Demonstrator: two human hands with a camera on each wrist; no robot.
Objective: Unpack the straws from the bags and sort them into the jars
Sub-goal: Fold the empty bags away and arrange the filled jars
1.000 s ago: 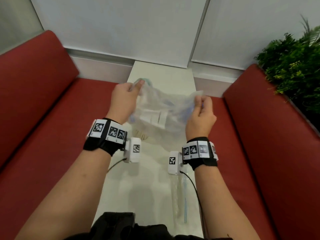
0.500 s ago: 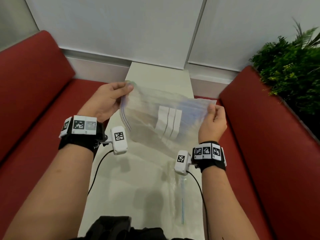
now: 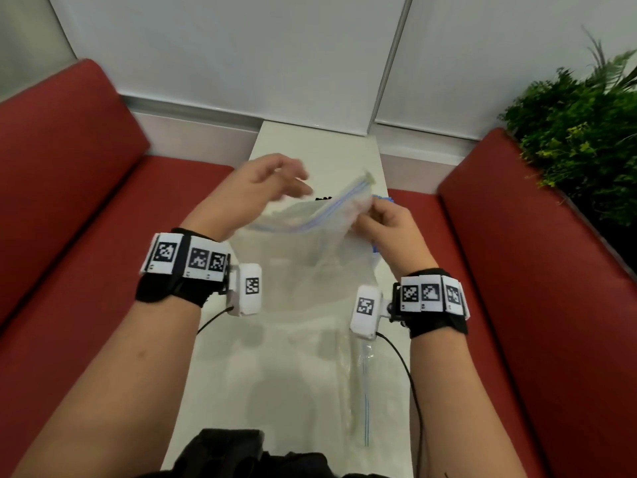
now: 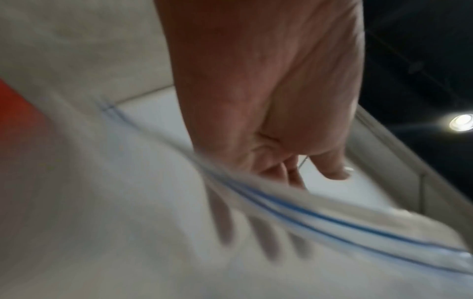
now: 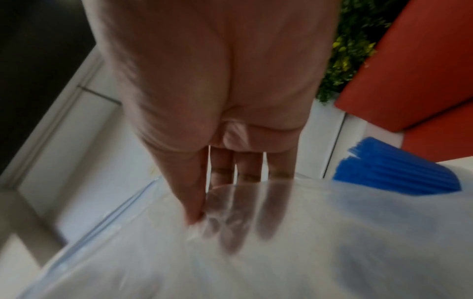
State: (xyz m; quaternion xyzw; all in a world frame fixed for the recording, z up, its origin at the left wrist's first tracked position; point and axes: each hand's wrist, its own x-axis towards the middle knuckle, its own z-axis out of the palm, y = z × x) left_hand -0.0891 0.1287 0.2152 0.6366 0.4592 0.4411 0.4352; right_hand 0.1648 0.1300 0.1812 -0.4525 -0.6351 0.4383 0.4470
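Observation:
A clear zip bag [image 3: 310, 270] with a blue seal line hangs over the white table [image 3: 310, 150], zip edge up. My right hand [image 3: 386, 222] pinches the bag's top right edge, thumb on the near side and fingers behind the plastic [image 5: 307, 252]. My left hand [image 3: 275, 181] is blurred above the bag's mouth. In the left wrist view its fingers show straight through the bag [image 4: 128, 222] and the thumb stays off it. A bundle of blue straws [image 5: 399, 172] sits just past my right hand [image 5: 204, 220], barely visible in the head view [image 3: 383, 199]. No jar shows.
A second clear bag [image 3: 362, 391] lies flat on the table's near right part. Red sofa seats flank the narrow table on the left [image 3: 86, 236] and right [image 3: 534, 270]. A green plant [image 3: 579, 132] stands at the far right.
My left hand let go of the bag's left edge and swung right, over its mouth. The bag turned with its zip edge up. My right hand kept its pinch.

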